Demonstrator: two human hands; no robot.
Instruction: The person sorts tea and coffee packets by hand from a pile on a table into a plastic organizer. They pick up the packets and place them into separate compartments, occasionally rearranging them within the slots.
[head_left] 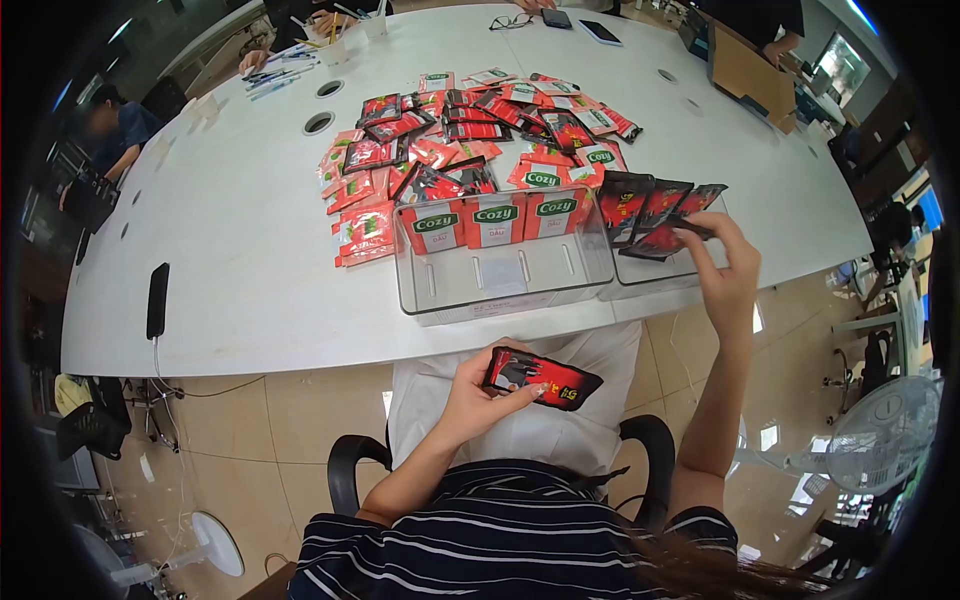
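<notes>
My left hand [478,392] is closed around a black and red packet [545,379], held above my lap. My right hand [728,268] pinches another black-red packet [662,240] at the right clear plastic box [655,283]. Three more packets of that kind, among them a dark sachet [624,200], stand along the back of this box. Beside it, the left clear box [505,308] holds a row of three red and white "Cozy" packets [495,218] against its back wall.
Behind the boxes lies a spread of mixed packets [440,150]. A phone [157,300] with a cable lies on the table at left. Pens [275,82], cups, glasses [511,21] and a cardboard box [750,75] sit farther back. Other people are around the table.
</notes>
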